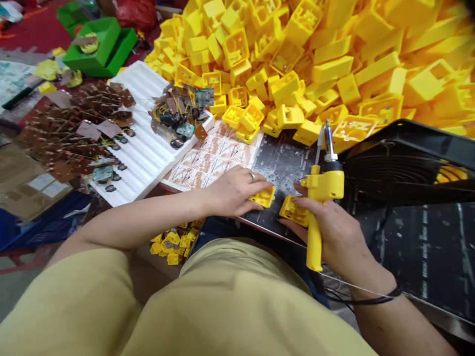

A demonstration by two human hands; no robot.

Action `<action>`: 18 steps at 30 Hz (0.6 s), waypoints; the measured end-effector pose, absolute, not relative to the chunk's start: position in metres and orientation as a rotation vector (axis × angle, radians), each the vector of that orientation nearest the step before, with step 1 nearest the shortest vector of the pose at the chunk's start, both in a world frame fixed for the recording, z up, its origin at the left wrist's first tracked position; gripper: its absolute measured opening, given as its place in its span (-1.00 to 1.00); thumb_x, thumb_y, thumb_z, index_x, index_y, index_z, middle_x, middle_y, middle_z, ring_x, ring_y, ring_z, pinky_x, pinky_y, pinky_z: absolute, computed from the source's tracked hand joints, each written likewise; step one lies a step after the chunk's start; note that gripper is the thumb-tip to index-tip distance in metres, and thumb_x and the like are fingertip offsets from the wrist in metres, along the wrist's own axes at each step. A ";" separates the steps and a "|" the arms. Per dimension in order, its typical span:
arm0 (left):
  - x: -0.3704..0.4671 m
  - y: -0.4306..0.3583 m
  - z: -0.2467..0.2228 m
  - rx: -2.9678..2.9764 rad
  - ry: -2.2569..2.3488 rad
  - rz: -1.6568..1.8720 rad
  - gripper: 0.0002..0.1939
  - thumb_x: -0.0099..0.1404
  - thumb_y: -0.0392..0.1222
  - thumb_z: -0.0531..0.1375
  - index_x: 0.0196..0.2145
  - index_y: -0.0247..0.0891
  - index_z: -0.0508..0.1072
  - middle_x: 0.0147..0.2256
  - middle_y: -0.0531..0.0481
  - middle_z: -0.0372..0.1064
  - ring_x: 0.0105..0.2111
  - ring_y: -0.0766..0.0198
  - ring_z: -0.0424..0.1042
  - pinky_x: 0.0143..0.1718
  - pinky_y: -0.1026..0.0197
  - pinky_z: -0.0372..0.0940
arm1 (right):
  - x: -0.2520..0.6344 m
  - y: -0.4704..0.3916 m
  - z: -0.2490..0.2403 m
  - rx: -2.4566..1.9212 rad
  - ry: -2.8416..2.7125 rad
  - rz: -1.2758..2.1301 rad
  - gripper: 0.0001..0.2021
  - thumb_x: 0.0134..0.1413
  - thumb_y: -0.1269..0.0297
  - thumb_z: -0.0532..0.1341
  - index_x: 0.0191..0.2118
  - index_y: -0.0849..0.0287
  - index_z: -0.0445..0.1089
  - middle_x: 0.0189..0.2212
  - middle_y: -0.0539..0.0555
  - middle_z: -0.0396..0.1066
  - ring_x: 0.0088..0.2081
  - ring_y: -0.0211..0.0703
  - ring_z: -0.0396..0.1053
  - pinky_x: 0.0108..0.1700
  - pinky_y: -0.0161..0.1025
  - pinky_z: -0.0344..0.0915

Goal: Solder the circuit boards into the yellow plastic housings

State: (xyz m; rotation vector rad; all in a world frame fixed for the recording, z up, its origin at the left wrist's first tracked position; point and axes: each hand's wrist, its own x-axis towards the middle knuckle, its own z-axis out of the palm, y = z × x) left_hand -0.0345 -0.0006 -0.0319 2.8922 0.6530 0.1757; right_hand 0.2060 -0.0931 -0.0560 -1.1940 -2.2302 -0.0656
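My left hand, with a ring on one finger, grips a small yellow plastic housing at the table's front edge. My right hand is closed around a yellow soldering gun, whose metal tip points up and away from me. Fingers of the same hand also hold a second yellow plastic housing, its open side with inner ribs facing up. A narrow gap separates the two housings. The gun's handle hides part of the right palm and fingers.
A big heap of yellow housings covers the back. Left, a white foam tray bears wired parts beside brown circuit boards; green boxes stand behind. A black fan lies right on the black mat. More yellow pieces sit below.
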 end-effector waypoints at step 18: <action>-0.121 0.121 0.066 2.350 1.342 0.990 -0.31 0.35 0.37 0.11 -0.02 -0.40 0.46 -0.12 -0.05 0.55 -0.14 0.34 0.46 -0.05 0.14 0.38 | 0.173 -0.078 -0.061 -1.124 -2.244 -0.077 -0.63 0.26 0.28 0.27 0.12 0.16 0.24 -0.21 0.11 0.49 -0.25 -0.09 0.48 -0.11 -0.13 0.43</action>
